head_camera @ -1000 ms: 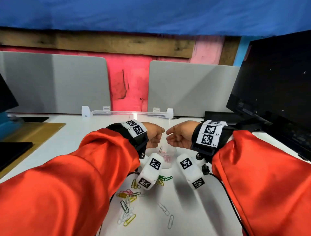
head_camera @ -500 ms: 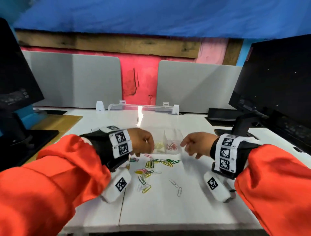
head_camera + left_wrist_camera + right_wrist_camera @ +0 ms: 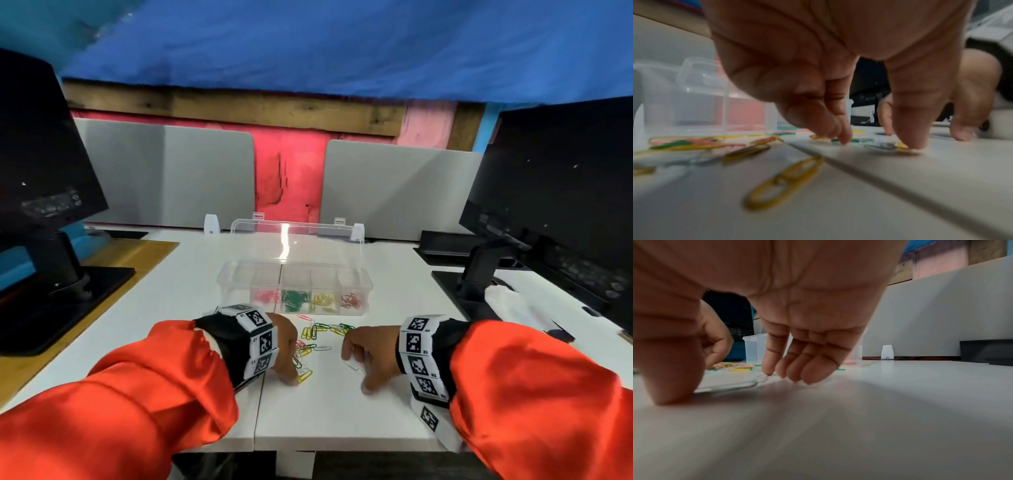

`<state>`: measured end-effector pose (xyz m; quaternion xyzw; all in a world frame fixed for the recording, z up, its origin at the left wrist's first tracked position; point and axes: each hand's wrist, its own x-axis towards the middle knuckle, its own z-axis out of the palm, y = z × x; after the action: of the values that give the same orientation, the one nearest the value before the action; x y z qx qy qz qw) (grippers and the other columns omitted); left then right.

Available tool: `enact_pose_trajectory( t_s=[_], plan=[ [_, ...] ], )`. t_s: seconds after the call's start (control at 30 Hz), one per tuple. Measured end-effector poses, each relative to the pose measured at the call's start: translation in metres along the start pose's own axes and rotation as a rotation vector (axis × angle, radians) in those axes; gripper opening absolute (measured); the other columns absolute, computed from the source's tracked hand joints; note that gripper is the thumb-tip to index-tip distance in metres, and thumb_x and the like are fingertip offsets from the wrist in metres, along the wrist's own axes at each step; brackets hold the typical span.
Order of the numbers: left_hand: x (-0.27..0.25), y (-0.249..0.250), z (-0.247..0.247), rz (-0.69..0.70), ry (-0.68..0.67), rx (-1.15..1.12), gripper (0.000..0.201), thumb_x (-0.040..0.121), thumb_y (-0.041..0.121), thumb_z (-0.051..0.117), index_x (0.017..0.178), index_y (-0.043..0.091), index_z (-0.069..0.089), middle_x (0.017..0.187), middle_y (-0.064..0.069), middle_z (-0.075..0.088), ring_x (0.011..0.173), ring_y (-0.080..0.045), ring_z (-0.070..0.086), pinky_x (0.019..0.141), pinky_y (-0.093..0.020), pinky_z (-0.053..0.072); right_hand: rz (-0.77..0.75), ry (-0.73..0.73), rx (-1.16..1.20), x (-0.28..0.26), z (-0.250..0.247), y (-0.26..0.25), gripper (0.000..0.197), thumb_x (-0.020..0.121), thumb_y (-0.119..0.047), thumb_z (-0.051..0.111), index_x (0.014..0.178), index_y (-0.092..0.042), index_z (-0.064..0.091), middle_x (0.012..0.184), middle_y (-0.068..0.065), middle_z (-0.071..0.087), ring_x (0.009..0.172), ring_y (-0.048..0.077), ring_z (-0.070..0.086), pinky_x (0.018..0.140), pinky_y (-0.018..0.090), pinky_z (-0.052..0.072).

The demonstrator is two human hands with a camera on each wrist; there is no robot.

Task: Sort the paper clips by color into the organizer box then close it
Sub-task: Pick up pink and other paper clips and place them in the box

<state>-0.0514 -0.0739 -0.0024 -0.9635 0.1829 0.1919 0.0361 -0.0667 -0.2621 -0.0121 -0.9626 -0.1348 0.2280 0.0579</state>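
Both hands have dropped from the organizer box point(image 3: 294, 286) to the white desk point(image 3: 342, 411) since half a second ago, by my reading. Left hand point(image 3: 286, 349): fingers bent down, tips on the loose paper clips point(image 3: 318, 337), pressing a yellow clip point(image 3: 901, 145); nothing lifted yet. Right hand point(image 3: 368, 356): thumb and fingertips on the desk at either end of a pale clip point(image 3: 729, 385), not yet gripped. Box: lid point(image 3: 298, 240) open, pink, green, yellow and red clips in four compartments, left one apparently empty. Remaining, I judge: the mixed pile just before the box, then closing.
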Motion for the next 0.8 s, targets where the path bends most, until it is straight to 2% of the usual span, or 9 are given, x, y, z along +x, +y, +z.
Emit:
enact_pose_trajectory(
  t_s=[0.17, 0.27, 0.43, 0.47, 0.53, 0.6, 0.67, 0.73, 0.8],
  plan=[
    [0.003, 0.004, 0.000, -0.010, 0.028, 0.017, 0.031, 0.077, 0.046, 0.068, 0.094, 0.021, 0.064, 0.089, 0.006, 0.056, 0.083, -0.013, 0.050, 0.067, -0.021, 0.039, -0.037, 0.026, -0.003, 0.007, -0.006, -0.005, 0.036, 0.079, -0.021, 0.071, 0.113, -0.019, 0.059, 0.084, -0.012, 0.052, 0.085, 0.010, 0.050, 0.064, 0.011, 0.036],
    [0.008, 0.004, -0.002, -0.006, 0.022, -0.009, 0.030, 0.077, 0.041, 0.070, 0.097, 0.018, 0.068, 0.081, 0.005, 0.057, 0.081, -0.013, 0.051, 0.071, -0.022, 0.041, -0.039, 0.046, -0.043, 0.012, -0.009, -0.005, 0.034, 0.082, -0.019, 0.068, 0.116, -0.016, 0.061, 0.095, -0.008, 0.054, 0.087, 0.010, 0.050, 0.063, 0.008, 0.033],
    [0.019, 0.002, -0.001, 0.037, 0.028, -0.046, 0.032, 0.076, 0.033, 0.073, 0.100, 0.012, 0.072, 0.059, 0.011, 0.052, 0.074, -0.012, 0.055, 0.073, -0.021, 0.045, -0.018, 0.085, -0.059, 0.015, -0.008, -0.002, 0.033, 0.082, -0.021, 0.068, 0.114, -0.016, 0.062, 0.096, -0.009, 0.052, 0.087, 0.009, 0.048, 0.061, 0.009, 0.031],
    [0.021, 0.000, 0.000, 0.052, 0.030, -0.066, 0.031, 0.076, 0.031, 0.073, 0.098, 0.010, 0.073, 0.054, 0.012, 0.053, 0.069, -0.008, 0.056, 0.070, -0.018, 0.047, -0.016, 0.088, -0.065, 0.015, -0.008, -0.002, 0.032, 0.083, -0.021, 0.067, 0.114, -0.016, 0.063, 0.094, -0.009, 0.052, 0.087, 0.009, 0.047, 0.060, 0.009, 0.031],
    [0.025, -0.002, 0.000, 0.083, -0.012, -0.139, 0.027, 0.076, 0.025, 0.072, 0.095, 0.006, 0.074, 0.040, 0.012, 0.055, 0.047, 0.004, 0.054, 0.050, -0.004, 0.043, -0.018, 0.078, -0.077, 0.015, -0.009, -0.002, 0.031, 0.084, -0.021, 0.066, 0.114, -0.014, 0.064, 0.088, -0.010, 0.052, 0.087, 0.009, 0.047, 0.058, 0.008, 0.030],
    [0.027, -0.003, -0.001, 0.089, -0.040, -0.162, 0.028, 0.076, 0.022, 0.071, 0.097, 0.004, 0.074, 0.050, 0.011, 0.064, 0.044, 0.003, 0.054, 0.037, -0.003, 0.036, -0.019, 0.061, -0.082, 0.015, -0.010, -0.003, 0.029, 0.085, -0.019, 0.065, 0.113, -0.013, 0.065, 0.086, -0.009, 0.054, 0.085, 0.009, 0.048, 0.057, 0.008, 0.030],
    [0.029, -0.002, 0.001, 0.066, -0.036, -0.127, 0.029, 0.075, 0.025, 0.070, 0.099, 0.009, 0.074, 0.073, 0.002, 0.068, 0.052, 0.000, 0.053, 0.041, -0.008, 0.040, -0.018, 0.043, -0.080, 0.015, -0.011, -0.004, 0.025, 0.085, -0.018, 0.064, 0.109, -0.014, 0.067, 0.084, -0.008, 0.055, 0.079, 0.009, 0.050, 0.056, 0.009, 0.031],
    [0.031, -0.001, 0.002, 0.063, -0.048, -0.133, 0.026, 0.072, 0.027, 0.069, 0.092, 0.012, 0.075, 0.067, 0.003, 0.062, 0.049, 0.000, 0.051, 0.048, -0.013, 0.041, -0.018, 0.056, -0.069, 0.014, -0.010, -0.003, 0.021, 0.085, -0.016, 0.064, 0.105, -0.017, 0.066, 0.073, -0.012, 0.051, 0.064, 0.004, 0.048, 0.056, 0.009, 0.032],
    [0.032, 0.000, 0.003, 0.057, -0.059, -0.133, 0.020, 0.071, 0.026, 0.069, 0.086, 0.014, 0.075, 0.058, 0.005, 0.058, 0.054, -0.005, 0.051, 0.051, -0.015, 0.040, 0.000, 0.075, -0.042, 0.015, -0.009, -0.001, 0.026, 0.084, -0.016, 0.065, 0.110, -0.015, 0.065, 0.071, -0.013, 0.049, 0.061, 0.002, 0.045, 0.057, 0.010, 0.032]
  ],
)
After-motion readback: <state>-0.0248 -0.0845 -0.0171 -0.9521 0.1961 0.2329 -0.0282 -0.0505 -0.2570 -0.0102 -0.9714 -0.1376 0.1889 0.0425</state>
